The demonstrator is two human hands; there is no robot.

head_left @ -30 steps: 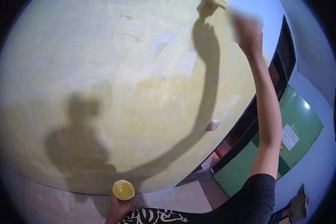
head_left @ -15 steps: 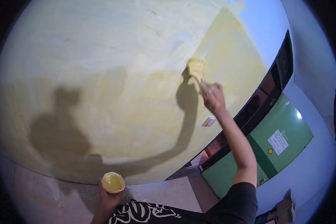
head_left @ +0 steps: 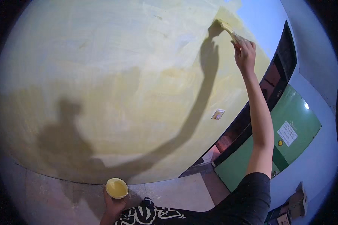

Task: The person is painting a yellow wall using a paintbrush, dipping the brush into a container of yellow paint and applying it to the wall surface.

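My right hand (head_left: pixel 245 56) is raised at the upper right, its fingers closed round the handle of a paintbrush (head_left: pixel 227 28). The yellowed bristles touch the wall (head_left: pixel 150 93), inside a darker yellow patch beside bare pale blue. Yellow paint covers most of the wall, thin and streaky in its upper part. Low and left of the middle, my left hand (head_left: pixel 114 204) grips a small pale cup (head_left: pixel 117 188) from its side. Yellow paint lies inside the cup. The shadow of my arm and the brush falls across the wall.
A small socket or switch plate (head_left: pixel 218 114) sits on the wall below my right hand. Further right are a dark-framed doorway (head_left: pixel 278 71) and a green door (head_left: pixel 296 116) bearing a white paper. The floor (head_left: pixel 180 191) meets the wall's lower edge. Cardboard-like items (head_left: pixel 297 202) stand at lower right.
My right hand has moved up and to the right along the wall with the paintbrush, and the arm is straighter. The view has shifted slightly; my left hand still holds the cup.
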